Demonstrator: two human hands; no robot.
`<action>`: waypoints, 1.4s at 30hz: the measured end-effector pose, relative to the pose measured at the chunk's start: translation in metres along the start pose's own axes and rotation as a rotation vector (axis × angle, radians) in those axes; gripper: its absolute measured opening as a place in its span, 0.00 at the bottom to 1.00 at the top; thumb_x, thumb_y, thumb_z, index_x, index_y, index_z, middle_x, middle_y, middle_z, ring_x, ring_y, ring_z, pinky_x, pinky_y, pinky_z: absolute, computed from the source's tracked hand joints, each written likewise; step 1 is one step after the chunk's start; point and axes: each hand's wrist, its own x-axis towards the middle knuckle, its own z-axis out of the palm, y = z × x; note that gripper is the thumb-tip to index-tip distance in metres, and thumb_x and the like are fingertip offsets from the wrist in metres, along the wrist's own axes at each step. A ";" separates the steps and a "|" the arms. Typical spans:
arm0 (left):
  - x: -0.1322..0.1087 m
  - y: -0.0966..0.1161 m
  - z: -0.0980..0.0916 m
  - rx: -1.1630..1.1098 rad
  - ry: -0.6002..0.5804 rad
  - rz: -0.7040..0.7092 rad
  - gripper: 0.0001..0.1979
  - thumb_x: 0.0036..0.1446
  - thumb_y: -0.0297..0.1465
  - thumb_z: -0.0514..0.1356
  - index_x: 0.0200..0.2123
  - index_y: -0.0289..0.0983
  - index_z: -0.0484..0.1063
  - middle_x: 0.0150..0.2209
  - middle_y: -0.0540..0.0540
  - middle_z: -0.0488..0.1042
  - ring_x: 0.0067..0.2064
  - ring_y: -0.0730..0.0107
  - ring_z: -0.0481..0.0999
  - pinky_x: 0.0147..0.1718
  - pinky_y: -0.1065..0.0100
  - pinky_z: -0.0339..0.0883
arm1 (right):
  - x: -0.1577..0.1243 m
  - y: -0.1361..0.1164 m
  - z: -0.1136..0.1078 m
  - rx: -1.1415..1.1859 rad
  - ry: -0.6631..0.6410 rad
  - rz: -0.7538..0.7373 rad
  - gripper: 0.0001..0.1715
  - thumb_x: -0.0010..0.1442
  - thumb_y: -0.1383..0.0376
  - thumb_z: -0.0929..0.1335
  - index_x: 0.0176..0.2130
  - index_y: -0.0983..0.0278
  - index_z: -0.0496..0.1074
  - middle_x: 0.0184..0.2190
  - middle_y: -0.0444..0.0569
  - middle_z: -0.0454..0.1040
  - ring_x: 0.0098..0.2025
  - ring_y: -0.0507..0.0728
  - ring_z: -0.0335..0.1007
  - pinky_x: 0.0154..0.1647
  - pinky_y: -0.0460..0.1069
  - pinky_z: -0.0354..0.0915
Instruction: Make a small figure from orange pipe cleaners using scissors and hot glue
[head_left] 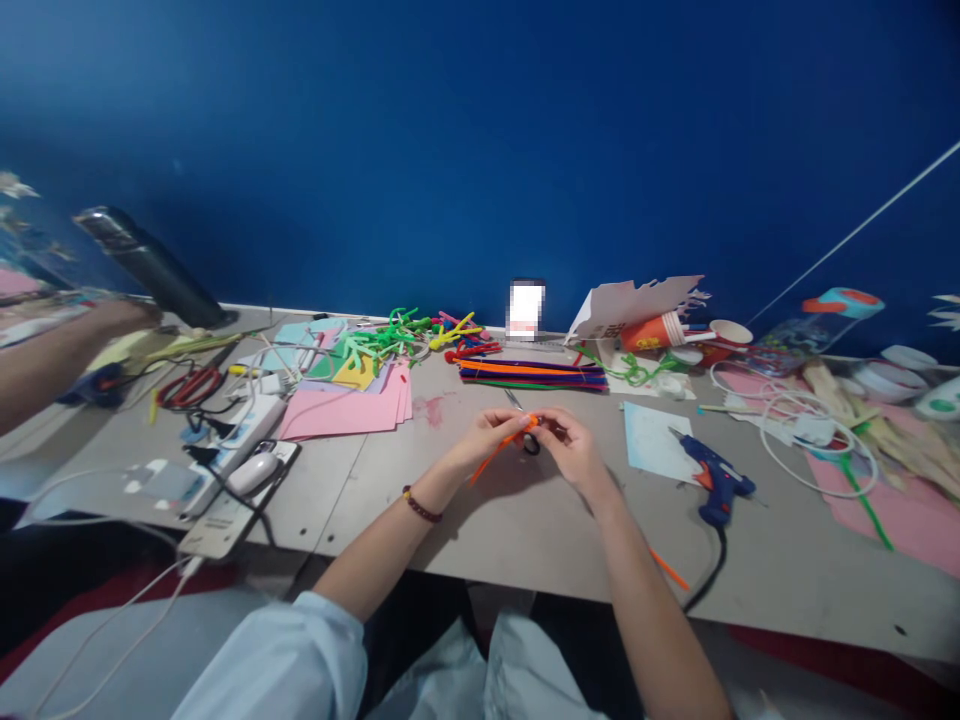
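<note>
My left hand (487,440) and my right hand (570,447) meet above the grey table, both pinching an orange pipe cleaner (499,452). Its loose end slants down and left from my fingers. A small black ring (532,446) shows just below my fingertips, though I cannot tell whether it is held. Partly hidden beyond my hands lie the tips of small scissors (513,400). A short orange pipe cleaner piece (669,568) rests on the table near its front edge, below my right forearm.
To the right stand a blue glue gun (716,482) with a black cord and a pale card (656,440). Beyond my hands lie a bundle of coloured pipe cleaners (532,375) and pink paper sheets (341,412). A power strip (240,445) sits left, near another person's forearm (60,365).
</note>
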 end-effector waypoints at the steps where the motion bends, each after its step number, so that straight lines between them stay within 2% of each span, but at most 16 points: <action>1: 0.000 0.000 0.000 -0.002 -0.005 0.006 0.15 0.45 0.39 0.68 0.30 0.32 0.79 0.25 0.46 0.75 0.26 0.77 0.70 0.29 0.74 0.63 | 0.000 0.000 0.000 0.001 -0.001 0.002 0.14 0.57 0.56 0.67 0.39 0.61 0.74 0.36 0.49 0.72 0.32 0.54 0.67 0.35 0.49 0.65; 6: 0.001 -0.003 0.000 -0.077 -0.022 0.000 0.14 0.44 0.38 0.68 0.31 0.32 0.79 0.26 0.46 0.77 0.27 0.75 0.73 0.32 0.73 0.66 | 0.000 0.000 0.000 0.009 0.010 0.008 0.14 0.57 0.56 0.67 0.39 0.61 0.74 0.37 0.50 0.73 0.37 0.56 0.69 0.38 0.50 0.66; 10: 0.002 -0.004 0.000 -0.164 -0.042 -0.026 0.18 0.40 0.38 0.70 0.33 0.32 0.79 0.27 0.46 0.77 0.27 0.73 0.75 0.34 0.70 0.68 | 0.001 0.001 -0.001 0.019 0.020 -0.018 0.14 0.58 0.56 0.67 0.40 0.60 0.76 0.40 0.51 0.73 0.42 0.58 0.70 0.41 0.51 0.68; 14: 0.002 -0.002 0.001 -0.207 -0.034 -0.075 0.20 0.35 0.34 0.73 0.34 0.32 0.79 0.31 0.45 0.79 0.30 0.73 0.76 0.38 0.69 0.69 | 0.000 0.002 -0.002 0.029 0.028 -0.027 0.14 0.58 0.56 0.67 0.43 0.58 0.76 0.41 0.50 0.73 0.43 0.57 0.70 0.41 0.51 0.68; 16: 0.002 -0.001 0.001 -0.222 -0.012 -0.077 0.19 0.35 0.33 0.73 0.33 0.32 0.78 0.30 0.46 0.78 0.29 0.74 0.75 0.37 0.70 0.69 | 0.000 0.002 -0.002 0.031 0.018 -0.041 0.15 0.59 0.57 0.67 0.44 0.58 0.75 0.42 0.50 0.72 0.42 0.57 0.70 0.41 0.51 0.68; 23: 0.002 -0.001 0.003 -0.183 -0.008 -0.023 0.15 0.39 0.35 0.71 0.32 0.33 0.79 0.26 0.47 0.77 0.26 0.74 0.74 0.33 0.70 0.69 | -0.002 0.001 -0.002 -0.074 0.008 -0.113 0.16 0.61 0.58 0.65 0.46 0.56 0.75 0.37 0.49 0.72 0.40 0.56 0.69 0.38 0.50 0.68; 28: 0.001 0.001 0.004 -0.135 0.020 0.009 0.14 0.39 0.35 0.71 0.30 0.33 0.79 0.27 0.46 0.78 0.26 0.76 0.73 0.33 0.72 0.68 | -0.003 0.000 -0.002 -0.097 0.009 -0.144 0.16 0.62 0.59 0.64 0.47 0.56 0.75 0.36 0.47 0.72 0.38 0.54 0.69 0.40 0.50 0.67; 34: 0.002 -0.003 0.004 -0.113 0.016 0.033 0.15 0.41 0.35 0.70 0.33 0.32 0.79 0.30 0.45 0.78 0.29 0.74 0.74 0.36 0.69 0.69 | -0.002 0.000 -0.002 -0.122 0.022 -0.119 0.16 0.62 0.59 0.64 0.48 0.56 0.75 0.36 0.48 0.72 0.38 0.55 0.69 0.38 0.49 0.67; 39: 0.001 0.000 0.004 -0.123 0.001 0.033 0.18 0.37 0.32 0.72 0.35 0.33 0.79 0.34 0.45 0.79 0.32 0.71 0.76 0.39 0.67 0.69 | -0.001 0.000 -0.002 -0.107 0.046 -0.087 0.15 0.61 0.58 0.65 0.46 0.56 0.75 0.37 0.49 0.73 0.40 0.56 0.69 0.37 0.49 0.67; 42: 0.001 0.001 0.005 -0.136 0.004 0.030 0.17 0.40 0.34 0.71 0.36 0.34 0.79 0.35 0.44 0.79 0.33 0.71 0.76 0.40 0.67 0.69 | -0.001 0.000 -0.001 -0.077 0.044 -0.075 0.16 0.60 0.57 0.65 0.46 0.57 0.75 0.39 0.49 0.72 0.40 0.56 0.69 0.38 0.50 0.66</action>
